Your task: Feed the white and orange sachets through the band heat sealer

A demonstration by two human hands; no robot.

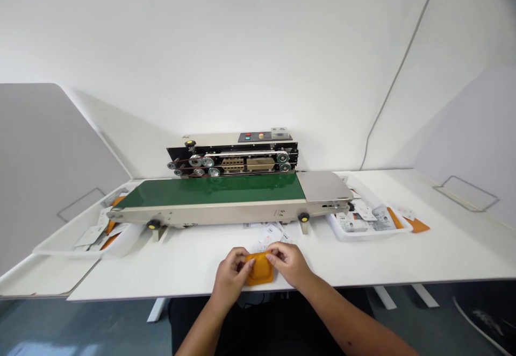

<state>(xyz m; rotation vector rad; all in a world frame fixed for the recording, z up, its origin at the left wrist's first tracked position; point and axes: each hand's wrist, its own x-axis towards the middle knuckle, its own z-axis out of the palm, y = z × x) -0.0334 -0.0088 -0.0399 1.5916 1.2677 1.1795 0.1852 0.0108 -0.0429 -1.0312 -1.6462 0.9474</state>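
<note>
Holding: an orange rounded-square packet (260, 269) is gripped between the left hand (231, 276) and right hand (288, 263), over the near part of a white tabletop (403, 259), close to its edge.

Grip: both hands are together on the packet, clamped on its left and right sides, with fingertips pressed onto its soft-looking face.

Packet: its smooth surface has rounded corners and a raised inner panel; the material cannot be told for certain from this view.

Nearby: loose white printed slips (269, 235) lie just beyond the packet, near the front of a long beige band sealer (231, 205) with a flat green conveyor belt (209, 190) and a brushed-metal plate (324, 186) at its right end.

Sealer: black pulleys (207, 161) and ribbed tan metal blocks (233, 164) stand exposed along the far side, below a dark control panel (258, 137).

Trays: a shallow white tray (363, 235) at right holds printed cards and orange pieces; another white tray (52, 251) at left holds similar items.

Risk: a loosened pinch could let the smooth packet slip over the near table edge. Loose slips could also catch in the exposed pulleys if the sealer is running, which cannot be told here.
</note>
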